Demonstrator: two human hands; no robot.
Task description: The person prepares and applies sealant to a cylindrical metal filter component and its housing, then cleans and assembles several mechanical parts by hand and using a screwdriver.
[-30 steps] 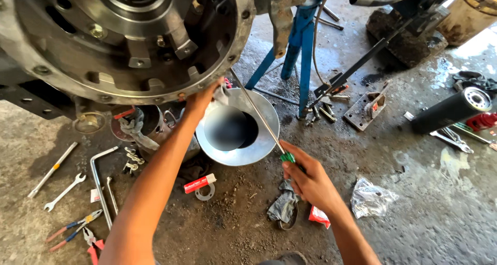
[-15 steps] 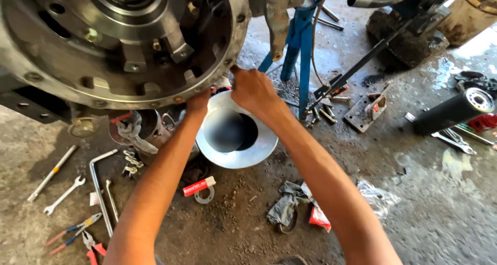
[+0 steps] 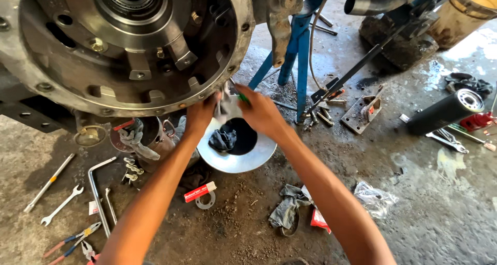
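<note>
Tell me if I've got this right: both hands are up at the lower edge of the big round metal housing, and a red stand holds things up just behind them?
Nearly. The stand is blue, not red, as the head view shows. The rest holds: the left hand and the right hand are both at the lower edge of the big round metal housing, with a grey rag between them.

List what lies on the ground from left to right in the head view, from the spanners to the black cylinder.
Spanners → bent bar → pliers → red-and-white tube → funnel → grey rag → plastic bag → black cylinder.
</note>
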